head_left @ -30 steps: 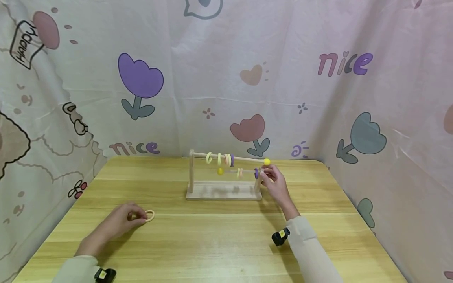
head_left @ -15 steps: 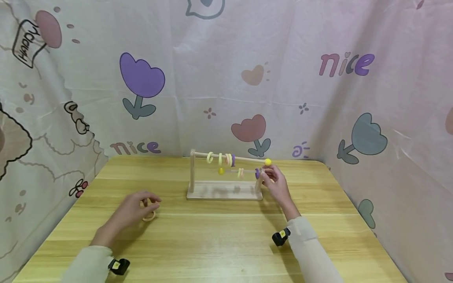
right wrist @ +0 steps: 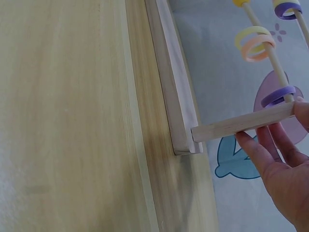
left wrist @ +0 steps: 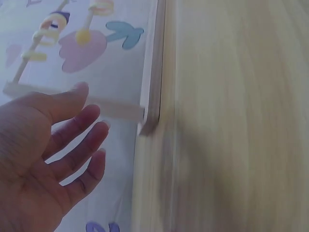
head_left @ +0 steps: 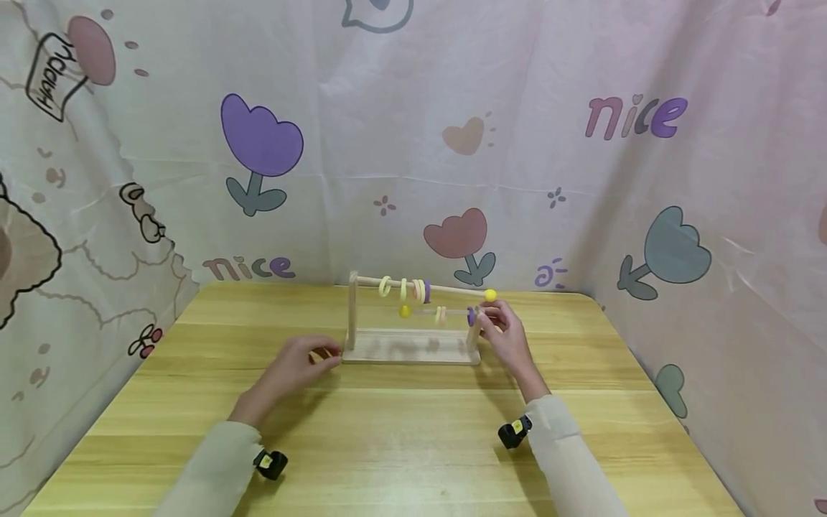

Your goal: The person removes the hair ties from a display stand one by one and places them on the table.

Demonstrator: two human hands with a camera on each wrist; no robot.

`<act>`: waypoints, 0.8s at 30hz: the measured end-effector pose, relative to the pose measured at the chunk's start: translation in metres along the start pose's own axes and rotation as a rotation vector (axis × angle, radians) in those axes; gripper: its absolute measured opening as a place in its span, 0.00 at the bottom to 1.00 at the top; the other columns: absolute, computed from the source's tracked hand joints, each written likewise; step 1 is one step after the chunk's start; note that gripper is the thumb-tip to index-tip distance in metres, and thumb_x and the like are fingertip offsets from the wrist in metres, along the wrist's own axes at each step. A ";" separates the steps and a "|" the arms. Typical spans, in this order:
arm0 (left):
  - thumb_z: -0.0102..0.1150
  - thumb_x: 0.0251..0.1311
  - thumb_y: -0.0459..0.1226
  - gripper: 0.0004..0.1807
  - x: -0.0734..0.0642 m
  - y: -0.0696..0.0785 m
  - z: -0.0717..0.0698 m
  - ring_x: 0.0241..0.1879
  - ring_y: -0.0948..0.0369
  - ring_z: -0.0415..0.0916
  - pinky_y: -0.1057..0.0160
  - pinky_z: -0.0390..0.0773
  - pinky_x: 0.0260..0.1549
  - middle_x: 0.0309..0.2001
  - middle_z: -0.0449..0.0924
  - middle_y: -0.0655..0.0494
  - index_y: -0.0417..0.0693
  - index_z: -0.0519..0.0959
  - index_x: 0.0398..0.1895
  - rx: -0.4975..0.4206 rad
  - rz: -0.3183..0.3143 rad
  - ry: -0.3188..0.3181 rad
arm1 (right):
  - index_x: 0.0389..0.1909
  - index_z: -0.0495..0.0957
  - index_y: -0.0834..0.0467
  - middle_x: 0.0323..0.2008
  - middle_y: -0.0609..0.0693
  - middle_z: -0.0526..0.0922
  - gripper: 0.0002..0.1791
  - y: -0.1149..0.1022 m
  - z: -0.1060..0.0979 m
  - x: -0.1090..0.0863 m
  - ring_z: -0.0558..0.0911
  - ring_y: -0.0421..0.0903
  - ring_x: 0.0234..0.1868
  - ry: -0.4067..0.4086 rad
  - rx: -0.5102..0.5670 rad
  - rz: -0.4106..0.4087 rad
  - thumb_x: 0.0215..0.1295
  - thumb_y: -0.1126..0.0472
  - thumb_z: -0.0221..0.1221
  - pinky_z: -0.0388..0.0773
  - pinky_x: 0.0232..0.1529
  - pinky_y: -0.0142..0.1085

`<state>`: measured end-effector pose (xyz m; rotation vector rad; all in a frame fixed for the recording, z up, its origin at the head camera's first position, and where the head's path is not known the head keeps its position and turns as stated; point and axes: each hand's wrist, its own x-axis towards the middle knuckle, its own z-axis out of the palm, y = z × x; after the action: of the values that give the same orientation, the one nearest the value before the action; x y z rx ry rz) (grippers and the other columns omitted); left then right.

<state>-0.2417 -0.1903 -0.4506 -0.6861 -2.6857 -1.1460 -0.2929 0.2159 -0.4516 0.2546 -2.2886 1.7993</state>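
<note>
A wooden rack (head_left: 410,352) with two posts and two rods stands near the table's back. Several pale rings and a purple ring (head_left: 427,291) hang on the upper rod, which ends in a yellow ball (head_left: 490,295). On the lower rod are a yellow ring, an orange ring (right wrist: 256,58) and another purple ring (right wrist: 277,95). My right hand (head_left: 507,337) grips the right post (right wrist: 241,123), thumb on one side and fingers on the other. My left hand (head_left: 291,370), fingers loosely bent and holding nothing, is beside the rack's left end; its thumb overlaps the left post (left wrist: 118,108) in the left wrist view.
The wooden table (head_left: 413,445) extends in front of the rack. A printed cloth (head_left: 362,143) with flowers and lettering hangs behind it and along both sides. Each wrist carries a small black camera (head_left: 270,464).
My left hand has let go of a pale ring on the table and moved right and away from me to the rack's left end. That ring is now out of sight. My right hand stays put.
</note>
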 end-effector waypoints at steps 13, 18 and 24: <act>0.68 0.65 0.34 0.10 0.030 0.023 0.032 0.40 0.61 0.85 0.69 0.82 0.36 0.42 0.90 0.50 0.42 0.87 0.48 -0.069 0.025 -0.048 | 0.62 0.71 0.66 0.57 0.67 0.80 0.17 0.003 -0.002 0.000 0.82 0.39 0.49 -0.008 0.021 -0.016 0.77 0.65 0.56 0.86 0.50 0.41; 0.68 0.66 0.34 0.10 0.038 0.030 0.042 0.40 0.60 0.85 0.69 0.82 0.36 0.42 0.90 0.51 0.42 0.87 0.48 -0.078 0.030 -0.038 | 0.62 0.71 0.66 0.56 0.69 0.80 0.17 0.005 -0.002 0.001 0.82 0.41 0.49 -0.006 0.004 -0.029 0.77 0.65 0.56 0.86 0.50 0.41; 0.67 0.67 0.35 0.11 0.047 0.037 0.051 0.43 0.56 0.86 0.67 0.83 0.38 0.47 0.90 0.46 0.42 0.87 0.50 -0.108 0.019 -0.038 | 0.63 0.71 0.65 0.56 0.67 0.80 0.17 0.003 -0.001 0.001 0.82 0.50 0.53 -0.004 -0.005 -0.010 0.77 0.66 0.56 0.86 0.52 0.44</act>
<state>-0.2640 -0.1151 -0.4480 -0.7557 -2.6580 -1.2934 -0.2943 0.2178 -0.4545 0.2680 -2.2905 1.7892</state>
